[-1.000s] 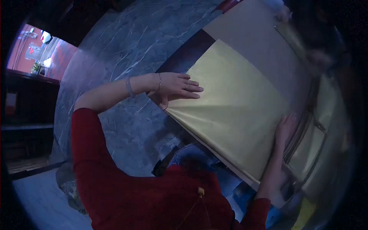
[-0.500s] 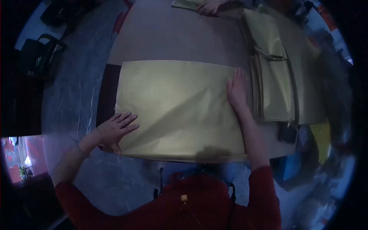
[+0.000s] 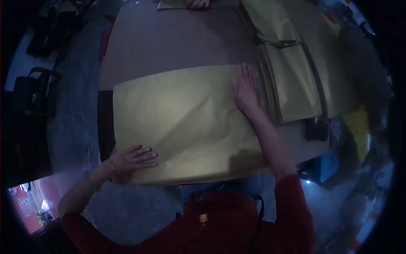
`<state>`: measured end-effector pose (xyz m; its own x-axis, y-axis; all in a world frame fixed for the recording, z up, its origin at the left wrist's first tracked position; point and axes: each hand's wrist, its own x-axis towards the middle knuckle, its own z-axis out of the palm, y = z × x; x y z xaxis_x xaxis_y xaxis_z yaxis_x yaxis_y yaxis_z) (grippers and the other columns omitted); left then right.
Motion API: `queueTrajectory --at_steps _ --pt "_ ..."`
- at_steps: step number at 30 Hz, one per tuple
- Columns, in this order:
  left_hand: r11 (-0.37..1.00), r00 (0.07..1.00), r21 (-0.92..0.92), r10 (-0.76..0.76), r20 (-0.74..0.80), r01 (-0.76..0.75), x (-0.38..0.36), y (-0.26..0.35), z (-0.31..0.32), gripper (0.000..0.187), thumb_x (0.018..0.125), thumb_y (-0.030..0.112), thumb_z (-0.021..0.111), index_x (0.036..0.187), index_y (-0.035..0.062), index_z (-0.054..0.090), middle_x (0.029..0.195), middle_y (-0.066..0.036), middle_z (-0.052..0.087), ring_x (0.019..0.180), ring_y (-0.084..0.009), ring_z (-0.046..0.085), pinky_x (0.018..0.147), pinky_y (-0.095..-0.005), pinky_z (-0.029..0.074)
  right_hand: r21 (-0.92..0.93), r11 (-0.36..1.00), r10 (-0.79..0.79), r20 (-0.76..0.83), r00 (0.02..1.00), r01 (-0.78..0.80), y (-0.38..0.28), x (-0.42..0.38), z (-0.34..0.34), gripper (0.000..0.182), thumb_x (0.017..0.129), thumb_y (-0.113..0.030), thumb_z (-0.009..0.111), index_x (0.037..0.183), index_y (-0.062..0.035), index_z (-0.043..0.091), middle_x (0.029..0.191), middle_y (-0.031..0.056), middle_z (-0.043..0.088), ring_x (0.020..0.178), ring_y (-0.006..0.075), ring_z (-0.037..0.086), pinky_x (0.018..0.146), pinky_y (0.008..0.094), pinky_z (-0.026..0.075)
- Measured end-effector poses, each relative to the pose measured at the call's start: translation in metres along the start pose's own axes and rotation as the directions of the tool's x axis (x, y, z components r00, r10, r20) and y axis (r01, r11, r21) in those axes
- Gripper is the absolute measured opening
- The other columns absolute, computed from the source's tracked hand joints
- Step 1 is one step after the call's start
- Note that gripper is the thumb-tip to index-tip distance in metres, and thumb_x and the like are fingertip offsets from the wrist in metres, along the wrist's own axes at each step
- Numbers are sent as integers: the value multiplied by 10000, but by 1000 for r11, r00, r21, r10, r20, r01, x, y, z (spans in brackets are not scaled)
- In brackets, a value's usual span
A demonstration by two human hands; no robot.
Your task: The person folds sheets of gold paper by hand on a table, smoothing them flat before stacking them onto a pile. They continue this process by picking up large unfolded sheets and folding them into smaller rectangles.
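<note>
Hand, left (image 3: 134, 161): fingers spread and released, resting at near left corner of the yellow sheet (image 3: 177, 122); thumb is unclear.
Yellow sheet: lying on the bench (image 3: 177, 40); its diagonal crease looks shallower than one second ago, so it seems flatter; smooth, paper-like, rectangular.
Hand, right (image 3: 245, 92): fingers released, flat on far right edge.
Stack (image 3: 292, 91): folded yellow layers, creased.
Far hand (image 3: 198, 4): another person's, grip cannot be told.

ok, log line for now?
left hand: on yellow sheet, near-left corner | right hand: on sheet, far-right corner | stack: right of sheet
</note>
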<state>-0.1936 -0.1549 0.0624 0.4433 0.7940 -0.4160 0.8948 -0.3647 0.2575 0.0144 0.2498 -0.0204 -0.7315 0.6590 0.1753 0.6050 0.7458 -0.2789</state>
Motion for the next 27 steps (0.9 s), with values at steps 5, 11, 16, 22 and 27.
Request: queueTrajectory --at_steps 5,11,16,22,27 --pt "984 987 86 148 67 -153 18 -9 1 947 656 333 704 1451 282 192 1520 25 180 1387 -203 215 1140 -402 218 -108 993 -65 -96 993 54 24 11 23 589 948 -348 351 1413 2 264 1495 159 224 1391 301 188 1136 419 132" --pt "911 930 189 360 70 -367 30 -5 19 1342 427 536 836 1476 239 53 1543 31 50 1415 -207 101 1166 -381 116 6 987 -157 -167 973 160 39 12 41 577 965 -378 312 1409 -9 289 1477 180 258 1383 330 198 1127 448 142" --pt "823 901 432 430 -50 -369 39 -10 46 1108 633 478 718 1478 246 40 1548 42 24 1419 -213 96 1153 -392 147 -17 989 -146 -128 981 144 42 16 36 586 967 -394 312 1411 -13 287 1481 177 248 1384 332 194 1131 449 126" --pt "851 874 198 474 109 -486 41 -7 17 943 706 435 627 1473 235 116 1550 -5 72 1416 -257 120 1122 -418 184 -119 984 -146 -114 983 132 36 15 35 584 967 -395 307 1413 -18 286 1490 166 232 1384 319 198 1128 455 140" --pt "854 883 231 437 171 -467 42 0 10 1284 457 584 732 1479 247 31 1553 -7 -29 1426 -262 34 1134 -443 138 -9 998 -67 -62 996 66 21 10 22 572 960 -363 320 1412 -13 285 1505 155 197 1392 307 184 1132 429 145"
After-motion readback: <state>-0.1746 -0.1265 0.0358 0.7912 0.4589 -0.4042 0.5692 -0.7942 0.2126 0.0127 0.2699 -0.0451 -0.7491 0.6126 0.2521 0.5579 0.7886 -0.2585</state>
